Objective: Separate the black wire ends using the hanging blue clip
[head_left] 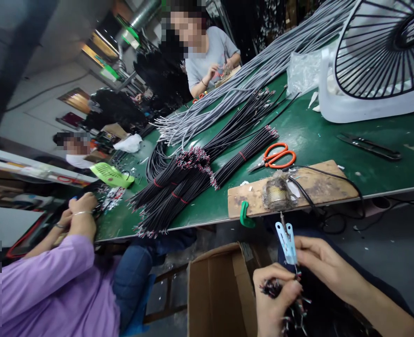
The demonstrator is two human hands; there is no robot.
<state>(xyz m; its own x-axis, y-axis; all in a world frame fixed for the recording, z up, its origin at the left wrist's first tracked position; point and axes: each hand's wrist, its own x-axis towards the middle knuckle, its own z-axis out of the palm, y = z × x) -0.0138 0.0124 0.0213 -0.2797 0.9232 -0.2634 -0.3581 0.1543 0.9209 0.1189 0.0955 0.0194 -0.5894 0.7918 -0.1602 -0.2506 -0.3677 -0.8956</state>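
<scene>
My left hand is closed around a bunch of thin black cables with stripped, coloured wire ends, low at the right. Just above it, a light blue clothespin hangs from the metal shaft of a small motor. My right hand is beside the clothespin's lower end, fingers curled in and touching it; what they pinch is hidden behind the clip. A wire end shows near the clip's jaws. The motor, wrapped in fuzzy debris, sits on a wooden board held to the table edge by a green clamp.
Bundles of black cables and long grey cables lie across the green table. Orange-handled scissors, black snips and a white fan are near. A cardboard box stands below. Co-workers sit left and opposite.
</scene>
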